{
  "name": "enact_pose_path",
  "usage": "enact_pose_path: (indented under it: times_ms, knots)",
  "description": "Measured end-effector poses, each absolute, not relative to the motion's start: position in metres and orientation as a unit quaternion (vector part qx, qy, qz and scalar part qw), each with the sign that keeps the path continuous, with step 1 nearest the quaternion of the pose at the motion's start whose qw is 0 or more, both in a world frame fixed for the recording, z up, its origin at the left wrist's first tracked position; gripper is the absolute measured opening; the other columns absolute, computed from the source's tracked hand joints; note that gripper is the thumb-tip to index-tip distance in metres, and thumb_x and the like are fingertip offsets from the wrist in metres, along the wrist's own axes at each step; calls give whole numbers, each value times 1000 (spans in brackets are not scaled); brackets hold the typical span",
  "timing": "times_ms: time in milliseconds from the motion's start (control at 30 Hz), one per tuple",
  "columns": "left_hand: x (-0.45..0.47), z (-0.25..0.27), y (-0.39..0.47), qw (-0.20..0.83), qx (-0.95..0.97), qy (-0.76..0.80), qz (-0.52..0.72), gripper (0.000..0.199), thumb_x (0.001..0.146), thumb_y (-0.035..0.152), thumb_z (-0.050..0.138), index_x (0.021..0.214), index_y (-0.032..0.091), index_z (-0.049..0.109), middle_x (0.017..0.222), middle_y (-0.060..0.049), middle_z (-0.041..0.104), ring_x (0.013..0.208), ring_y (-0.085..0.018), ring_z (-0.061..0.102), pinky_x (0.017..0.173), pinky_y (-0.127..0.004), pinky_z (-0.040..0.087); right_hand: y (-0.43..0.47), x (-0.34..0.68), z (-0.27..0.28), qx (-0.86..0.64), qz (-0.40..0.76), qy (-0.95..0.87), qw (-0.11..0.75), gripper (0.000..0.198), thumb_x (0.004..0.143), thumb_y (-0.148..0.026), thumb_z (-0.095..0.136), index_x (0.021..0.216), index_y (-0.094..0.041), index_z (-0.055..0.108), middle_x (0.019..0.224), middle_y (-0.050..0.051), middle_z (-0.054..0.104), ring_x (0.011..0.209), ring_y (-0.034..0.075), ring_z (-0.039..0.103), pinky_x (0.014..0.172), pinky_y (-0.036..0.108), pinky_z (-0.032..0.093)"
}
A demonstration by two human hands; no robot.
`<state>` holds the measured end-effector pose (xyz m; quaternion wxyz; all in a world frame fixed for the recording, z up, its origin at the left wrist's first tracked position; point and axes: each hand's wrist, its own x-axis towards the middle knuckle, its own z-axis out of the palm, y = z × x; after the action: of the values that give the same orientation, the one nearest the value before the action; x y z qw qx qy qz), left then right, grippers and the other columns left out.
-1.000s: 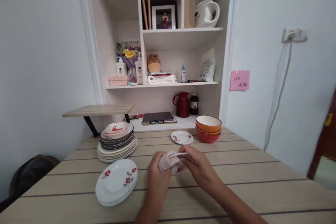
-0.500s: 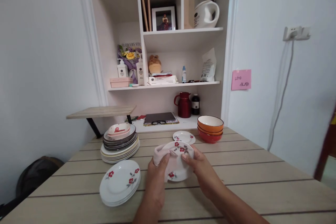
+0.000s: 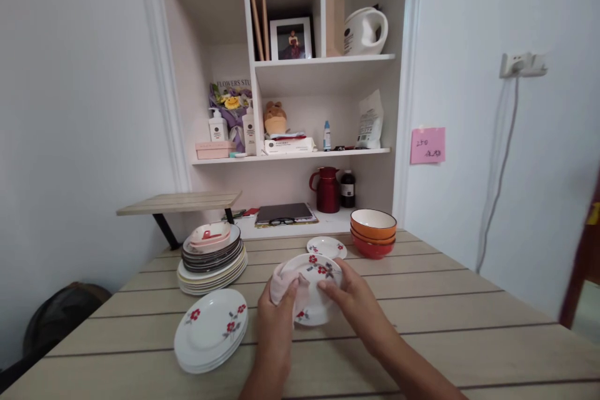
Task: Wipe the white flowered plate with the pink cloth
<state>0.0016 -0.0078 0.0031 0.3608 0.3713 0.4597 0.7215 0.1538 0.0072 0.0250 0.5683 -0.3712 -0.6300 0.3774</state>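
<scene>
A white plate with red flowers is held up over the table, tilted towards me. My right hand grips its right rim, thumb on the face and fingers behind. A pale pink cloth is bunched in my left hand, which presses it against the plate's left side, thumb in front. Part of the cloth hangs below the thumb. To the left lies a stack of matching flowered plates. Behind my hands, one more flowered plate rests flat on the table.
Dark-rimmed and yellow-rimmed plates are stacked at the back left, topped by a small pink dish. Orange and red bowls stand nested at the back right. Beyond the wooden table are a laptop and a red jug.
My left thumb and the cloth have shifted slightly on the plate, and the cloth looks more bunched. My right thumb has slid a little inward. The whole view has tilted slightly.
</scene>
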Motion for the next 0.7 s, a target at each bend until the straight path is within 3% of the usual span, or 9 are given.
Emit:
enact_pose_path:
  times_ms: [100,267,567,700]
  knots:
    - [1,9,-12,348,407,445,718,42,68,39,76,102,14,72,97,-11,77,89,-25,71,79,-32,55,10,160,26,-406,278,-687,534,31,77,-32,63,105,-18,64,95,7,72,85,25,63,78,37,49]
    - [0,14,-14,304,425,460,718,37,64,37,78,94,16,74,90,-9,77,83,-25,71,75,-32,55,18,166,23,-418,176,-730,511,26,77,-27,62,102,-20,66,99,7,70,90,25,62,82,38,48]
    - [-2,8,-12,264,488,463,691,27,65,28,73,91,18,75,88,-8,77,82,-25,70,79,-33,54,13,159,18,-383,157,-764,495,52,75,-19,61,126,-24,53,125,9,61,108,25,59,92,39,45]
    - [1,8,-14,267,495,455,691,27,66,28,74,91,18,76,88,-7,76,82,-23,69,80,-32,54,10,160,24,-405,181,-750,491,12,83,-26,56,94,-23,59,86,3,66,80,21,60,75,32,47]
